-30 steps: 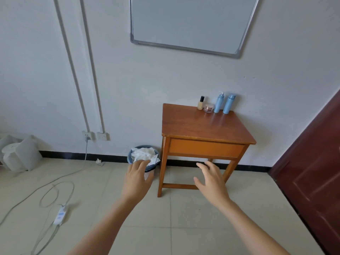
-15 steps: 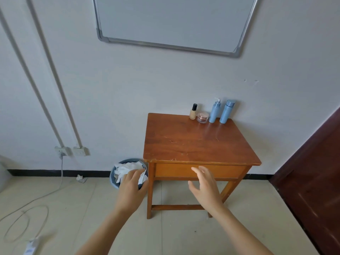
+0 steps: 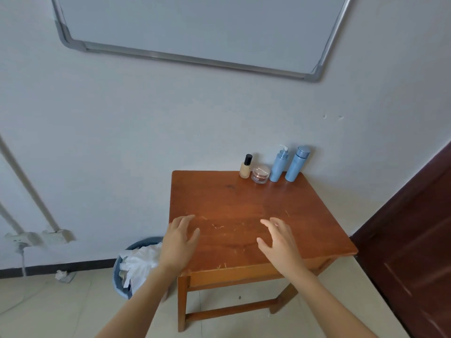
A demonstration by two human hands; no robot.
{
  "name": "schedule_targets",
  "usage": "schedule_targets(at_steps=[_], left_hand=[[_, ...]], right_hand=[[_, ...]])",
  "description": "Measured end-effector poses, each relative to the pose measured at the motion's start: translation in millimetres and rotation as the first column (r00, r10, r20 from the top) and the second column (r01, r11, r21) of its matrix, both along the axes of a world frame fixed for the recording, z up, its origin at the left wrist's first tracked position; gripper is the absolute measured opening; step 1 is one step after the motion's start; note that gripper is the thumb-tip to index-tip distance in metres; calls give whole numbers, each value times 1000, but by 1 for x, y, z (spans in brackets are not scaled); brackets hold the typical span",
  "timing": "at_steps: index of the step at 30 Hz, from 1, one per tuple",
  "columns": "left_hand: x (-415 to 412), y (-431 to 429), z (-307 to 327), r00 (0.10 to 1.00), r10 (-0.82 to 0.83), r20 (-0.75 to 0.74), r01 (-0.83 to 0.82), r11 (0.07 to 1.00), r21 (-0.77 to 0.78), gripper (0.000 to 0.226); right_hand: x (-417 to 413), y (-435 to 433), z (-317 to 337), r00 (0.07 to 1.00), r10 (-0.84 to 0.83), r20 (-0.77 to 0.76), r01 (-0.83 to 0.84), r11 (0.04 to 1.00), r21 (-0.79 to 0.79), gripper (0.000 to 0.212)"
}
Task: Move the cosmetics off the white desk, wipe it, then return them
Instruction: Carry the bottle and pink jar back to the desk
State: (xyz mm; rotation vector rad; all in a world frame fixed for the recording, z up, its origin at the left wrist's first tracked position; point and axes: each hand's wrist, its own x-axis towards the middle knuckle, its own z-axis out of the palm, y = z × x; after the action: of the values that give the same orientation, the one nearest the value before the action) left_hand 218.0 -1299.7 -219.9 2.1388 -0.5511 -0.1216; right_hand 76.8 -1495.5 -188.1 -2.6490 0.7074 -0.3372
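A small brown wooden table [image 3: 234, 206] stands against the white wall. Along its back edge stand a beige foundation bottle with a black cap [image 3: 245, 166], a round pink jar [image 3: 260, 174], a blue pump bottle [image 3: 279, 164] and a blue capped bottle [image 3: 296, 163]. My left hand [image 3: 179, 242] hovers over the table's front left corner, fingers spread, holding nothing. My right hand [image 3: 278, 241] hovers over the front middle, also open with nothing in it. Both hands are well short of the cosmetics. No white desk is in view.
A blue waste bin [image 3: 136, 264] full of white crumpled paper stands on the floor left of the table. A dark wooden door [image 3: 415, 240] is at the right. A whiteboard [image 3: 195, 28] hangs above. Wall sockets [image 3: 36, 237] and a cable are at lower left.
The view has closed in on the table. Both hands have risen from in front of the table's front edge to over its top.
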Motion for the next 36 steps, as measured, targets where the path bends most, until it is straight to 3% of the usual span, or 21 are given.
schedule_targets(at_steps=[5, 12, 18, 23, 29, 33, 36], left_hand=[[51, -44, -10, 998, -68, 2, 68, 997, 44, 39], [61, -108, -38, 982, -150, -112, 164, 979, 124, 40], [67, -172, -45, 987, -41, -155, 71, 979, 192, 41], [73, -214, -48, 977, 92, -191, -44, 970, 241, 40], [67, -202, -60, 958, 229, -169, -165, 930, 328, 40], [70, -202, -58, 957, 247, -151, -185, 922, 339, 40], [73, -207, -57, 952, 272, -140, -216, 922, 322, 39]], right_hand=[[38, -30, -8, 995, -101, -23, 102, 991, 82, 46], [47, -77, -47, 984, -135, -117, 158, 964, 215, 46], [82, -157, -58, 994, -65, -84, 82, 971, 225, 45], [122, -215, -64, 994, 71, -85, -54, 982, 180, 46], [187, -242, -64, 970, 225, -92, -218, 972, 84, 50], [227, -251, -66, 974, 221, -55, -221, 975, 2, 37], [243, -251, -73, 980, 150, -132, -154, 988, -25, 42]])
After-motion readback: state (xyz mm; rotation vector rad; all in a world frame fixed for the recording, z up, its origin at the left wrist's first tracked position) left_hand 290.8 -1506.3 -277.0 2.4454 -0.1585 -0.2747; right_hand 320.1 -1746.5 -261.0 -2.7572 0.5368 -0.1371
